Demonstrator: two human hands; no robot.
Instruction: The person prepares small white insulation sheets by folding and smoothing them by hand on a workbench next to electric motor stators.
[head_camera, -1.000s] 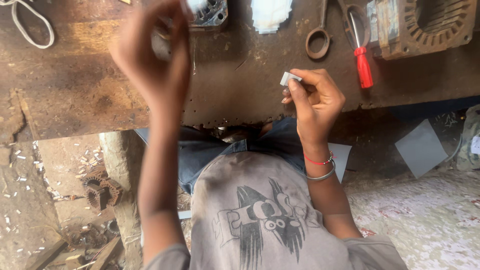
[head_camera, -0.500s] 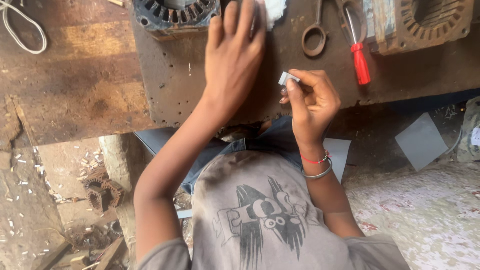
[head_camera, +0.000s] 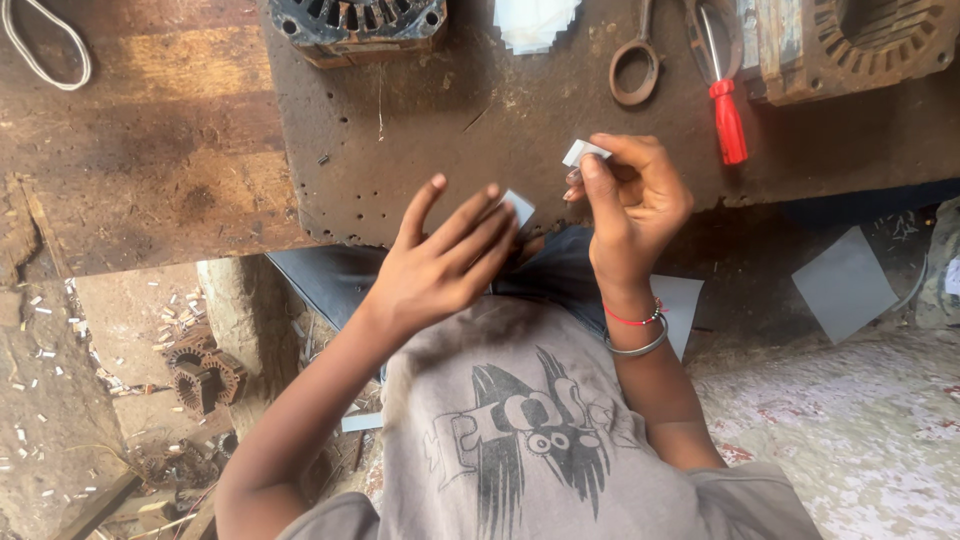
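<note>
The workbench (head_camera: 200, 160) was a worn, stained wooden top, with a dark, pitted metal plate (head_camera: 500, 150) laid over its middle and reaching to the near edge. Below that edge lay a dusty floor (head_camera: 60, 380) scattered with pale scraps and rusty motor parts (head_camera: 200, 375), and grey sheets (head_camera: 845, 282) lay on the ground under the bench's right end. At the far edge of the bench stood a slotted motor stator (head_camera: 355, 20). A stack of pale paper pieces (head_camera: 535, 22) lay beside it, then rusty pliers (head_camera: 640, 60), a red-handled screwdriver (head_camera: 727, 110) and, at the far right corner, a second stator housing (head_camera: 850, 45). A white cord loop (head_camera: 45, 45) lay at the far left corner.

The right hand (head_camera: 635, 205) was curled almost closed over the near edge of the plate, pinching a small white folded slip of paper (head_camera: 583, 153) between thumb and forefinger. The left hand (head_camera: 445, 265) hovered just beside it, fingers spread and nearly straight. A second pale slip (head_camera: 518, 207) showed at its fingertips, though whether it was gripped could not be told.
</note>
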